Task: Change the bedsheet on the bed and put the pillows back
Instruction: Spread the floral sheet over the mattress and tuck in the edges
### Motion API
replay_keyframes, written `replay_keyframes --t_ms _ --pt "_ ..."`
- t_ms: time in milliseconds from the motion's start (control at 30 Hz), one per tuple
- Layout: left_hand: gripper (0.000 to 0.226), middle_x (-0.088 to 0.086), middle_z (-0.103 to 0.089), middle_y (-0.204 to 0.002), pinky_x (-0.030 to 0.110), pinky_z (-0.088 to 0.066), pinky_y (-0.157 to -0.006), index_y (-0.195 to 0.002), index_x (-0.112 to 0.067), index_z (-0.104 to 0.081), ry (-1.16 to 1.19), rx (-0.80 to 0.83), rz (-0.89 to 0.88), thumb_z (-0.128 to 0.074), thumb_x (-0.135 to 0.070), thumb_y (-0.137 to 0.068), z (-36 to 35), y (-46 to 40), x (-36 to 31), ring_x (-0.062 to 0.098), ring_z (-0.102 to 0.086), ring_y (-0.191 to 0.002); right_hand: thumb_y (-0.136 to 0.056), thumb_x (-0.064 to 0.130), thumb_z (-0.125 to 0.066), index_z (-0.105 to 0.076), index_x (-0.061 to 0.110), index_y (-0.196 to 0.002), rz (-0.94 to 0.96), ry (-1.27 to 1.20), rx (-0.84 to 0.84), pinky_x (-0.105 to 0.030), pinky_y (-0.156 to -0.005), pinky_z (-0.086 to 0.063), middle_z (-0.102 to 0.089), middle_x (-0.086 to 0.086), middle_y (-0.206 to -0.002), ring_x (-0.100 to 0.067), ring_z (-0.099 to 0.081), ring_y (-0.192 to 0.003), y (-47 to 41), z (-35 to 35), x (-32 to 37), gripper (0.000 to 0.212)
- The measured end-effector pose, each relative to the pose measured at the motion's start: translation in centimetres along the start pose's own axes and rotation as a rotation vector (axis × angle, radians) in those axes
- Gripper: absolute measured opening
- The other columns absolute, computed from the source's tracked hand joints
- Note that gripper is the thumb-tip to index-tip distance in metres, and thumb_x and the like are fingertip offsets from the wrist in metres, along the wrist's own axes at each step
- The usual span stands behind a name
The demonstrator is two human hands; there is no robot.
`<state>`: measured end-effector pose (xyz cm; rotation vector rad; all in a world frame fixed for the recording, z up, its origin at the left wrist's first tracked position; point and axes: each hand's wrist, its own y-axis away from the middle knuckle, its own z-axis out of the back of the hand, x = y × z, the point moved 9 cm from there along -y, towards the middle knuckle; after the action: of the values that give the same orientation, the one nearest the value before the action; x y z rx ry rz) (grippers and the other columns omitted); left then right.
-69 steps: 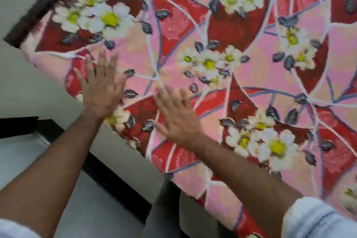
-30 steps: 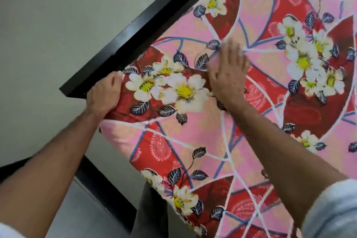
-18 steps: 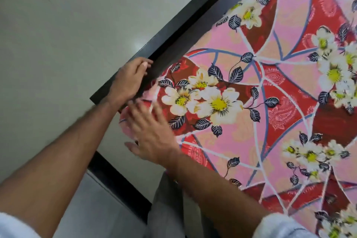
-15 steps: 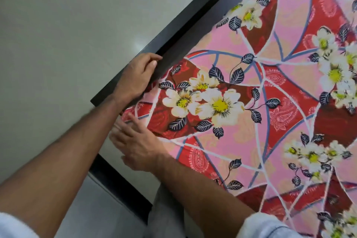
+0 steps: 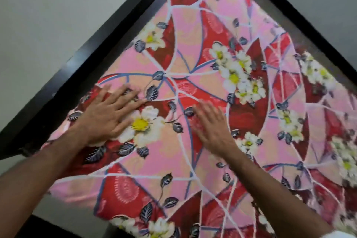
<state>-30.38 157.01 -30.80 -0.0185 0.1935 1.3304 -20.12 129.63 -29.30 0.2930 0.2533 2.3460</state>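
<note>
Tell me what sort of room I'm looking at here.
Most likely a bedroom. A floral bedsheet in pink and red covers a mattress set inside a black bed frame, with pale floor around it. The left hand and right hand lie flat on the sheet.

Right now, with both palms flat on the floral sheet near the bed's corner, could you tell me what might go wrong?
Both the left hand and right hand press the bedsheet flat; hard strokes might drag the near corner loose. The sheet's lower-left edge overhangs the black bed frame and could slip. No pillows are visible.
</note>
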Motion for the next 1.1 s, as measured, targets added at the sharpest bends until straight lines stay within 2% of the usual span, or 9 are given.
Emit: replay_keyframes --t_ms 100,200,333,433,567,667,767,900,1100 --pt "0.063 0.001 -0.019 -0.17 0.065 -0.015 -0.12 -0.16 -0.029 -0.03 -0.005 0.022 0.057 -0.029 -0.05 -0.1 0.6 -0.5 -0.5 0.029 -0.015 -0.157 -0.096 0.069 -0.029 -0.012 0.029 -0.16 -0.508 -0.109 -0.046 -0.06 -0.121 -0.009 -0.005 0.004 -0.168 -0.022 -0.003 -0.155 3.9 0.9 -10.7 0.077" --pt "0.066 0.002 -0.013 -0.171 0.078 -0.002 -0.111 -0.159 -0.029 -0.032 0.03 0.06 0.23 -0.029 -0.053 -0.098 0.4 -1.5 -1.1 0.035 -0.006 -0.157 -0.093 0.075 -0.024 -0.001 0.026 -0.161 -0.581 -0.089 -0.044 -0.061 -0.121 -0.003 0.006 0.0 -0.168 -0.027 0.007 -0.155 6.5 0.0 -11.9 0.086" --pt "0.071 0.014 -0.023 -0.167 0.079 -0.017 -0.105 -0.157 -0.016 -0.037 0.037 0.087 0.296 -0.029 -0.055 -0.098 0.1 -5.1 -5.8 0.045 -0.019 -0.152 -0.094 0.072 -0.036 -0.007 0.02 -0.161 0.045 0.026 0.084 -0.071 -0.114 -0.01 0.003 -0.009 -0.168 -0.037 0.008 -0.153 9.0 -2.6 -1.5 0.089" --pt "0.067 0.013 -0.031 -0.164 0.076 -0.022 -0.107 -0.16 -0.022 -0.03 -0.005 0.021 -0.033 -0.03 -0.055 -0.101 -0.4 -9.7 -14.8 0.043 -0.031 -0.149 -0.096 0.069 -0.031 -0.008 0.025 -0.16 0.526 0.137 0.198 -0.066 -0.116 -0.008 0.001 -0.005 -0.168 -0.035 0.01 -0.153 15.0 -5.2 5.6 0.081" --pt "0.064 0.006 -0.025 -0.168 0.075 -0.018 -0.113 -0.16 -0.027 -0.029 -0.052 0.002 -0.353 -0.034 -0.049 -0.1 -2.5 -13.0 -26.7 0.036 -0.024 -0.154 -0.099 0.062 -0.027 -0.012 0.026 -0.16 0.729 0.224 0.17 -0.056 -0.121 -0.003 -0.008 -0.001 -0.168 -0.029 0.003 -0.155 20.1 -6.2 5.1 0.073" --pt "0.063 0.006 -0.024 -0.168 0.075 -0.019 -0.113 -0.16 -0.026 -0.029 -0.065 0.008 -0.327 -0.032 -0.047 -0.101 -3.2 -13.7 -30.4 0.037 -0.023 -0.154 -0.1 0.058 -0.037 -0.025 0.028 -0.158 0.492 0.13 0.113 -0.049 -0.121 -0.001 -0.022 0.001 -0.165 -0.023 -0.017 -0.152 20.9 -5.3 -2.1 0.066" --pt "0.064 0.006 -0.025 -0.168 0.076 -0.016 -0.113 -0.159 -0.024 -0.032 -0.053 0.032 -0.23 -0.028 -0.052 -0.101 -3.7 -13.2 -31.2 0.038 -0.023 -0.154 -0.102 0.058 -0.033 -0.011 0.033 -0.16 0.059 -0.059 0.112 -0.059 -0.121 -0.002 -0.001 0.004 -0.168 -0.023 0.0 -0.155 22.3 -4.7 -13.1 0.067" --pt "0.073 0.007 -0.02 -0.169 0.076 -0.012 -0.111 -0.162 -0.024 -0.022 -0.02 0.165 -0.164 -0.026 -0.06 -0.098 -3.8 -12.7 -32.2 0.04 -0.019 -0.154 -0.101 0.059 -0.032 -0.005 0.029 -0.16 -0.46 -0.049 0.107 -0.064 -0.118 -0.017 0.002 -0.002 -0.168 -0.027 -0.002 -0.155 27.8 -3.9 -25.0 0.072" --pt "0.076 0.011 -0.024 -0.167 0.055 -0.046 -0.104 -0.161 -0.018 -0.02 -0.063 0.498 -0.132 -0.005 -0.059 -0.099 -2.5 -10.2 -33.0 0.037 -0.03 -0.15 -0.099 0.056 -0.034 -0.01 0.017 -0.16 -0.393 -0.02 0.152 -0.054 -0.121 -0.021 -0.015 -0.01 -0.166 -0.033 -0.019 -0.151 30.3 -2.5 -20.9 0.076"
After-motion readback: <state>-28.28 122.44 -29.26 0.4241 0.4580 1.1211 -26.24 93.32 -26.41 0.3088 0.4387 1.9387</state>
